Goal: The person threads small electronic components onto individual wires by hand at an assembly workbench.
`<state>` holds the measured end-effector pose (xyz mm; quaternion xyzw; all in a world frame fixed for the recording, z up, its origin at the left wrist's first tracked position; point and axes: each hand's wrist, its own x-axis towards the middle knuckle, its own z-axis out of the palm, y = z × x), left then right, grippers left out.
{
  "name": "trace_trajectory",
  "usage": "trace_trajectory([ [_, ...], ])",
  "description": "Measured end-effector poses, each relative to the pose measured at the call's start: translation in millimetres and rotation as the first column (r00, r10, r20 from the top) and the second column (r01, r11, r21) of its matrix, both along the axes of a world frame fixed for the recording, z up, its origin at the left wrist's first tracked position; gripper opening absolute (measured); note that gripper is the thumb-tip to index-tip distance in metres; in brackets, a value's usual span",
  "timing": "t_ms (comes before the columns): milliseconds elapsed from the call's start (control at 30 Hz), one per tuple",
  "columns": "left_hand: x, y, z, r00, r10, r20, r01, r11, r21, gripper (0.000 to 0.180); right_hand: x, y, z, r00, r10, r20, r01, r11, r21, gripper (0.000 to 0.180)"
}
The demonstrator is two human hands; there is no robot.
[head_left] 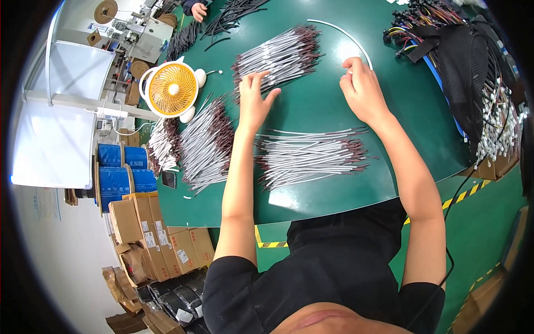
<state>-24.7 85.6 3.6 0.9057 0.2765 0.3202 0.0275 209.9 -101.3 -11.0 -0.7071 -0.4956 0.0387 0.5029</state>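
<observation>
My left hand [255, 106] is open, thumb apart from the fingers. Its fingertips reach over the near edge of a pile of grey-white sleeved wires [272, 55] with dark brown ends; whether they touch it I cannot tell. At the right, the fingers of my right hand [364, 92] are pinched together. A curved white tube [346, 34] runs into that hand, and a small white bit shows between thumb and finger. Between my forearms lies another layer of such wires [311, 158], spread crosswise. A third pile [206, 147] lies left of my left forearm.
A yellow-and-white fan [173, 89] stands at the table's left, beside white pieces [164, 145] and a phone-like dark object [169, 179]. Black tubes [231, 19] lie at the back, near another person's hand [198, 11]. Bundled cables and black cloth [464, 61] crowd the right edge.
</observation>
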Motion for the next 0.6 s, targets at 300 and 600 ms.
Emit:
trace_trajectory([
  [300,31,-102,22,0.738,-0.665,-0.112,0.42,0.583,-0.696,0.016,-1,6,-14,0.995,0.083,0.057,-0.09,0.988,0.128,0.013],
  [600,43,-68,19,0.951,-0.304,-0.056,0.175,0.679,-0.713,0.007,1,3,-3,0.952,0.249,-0.18,-0.256,0.967,-0.014,0.012],
])
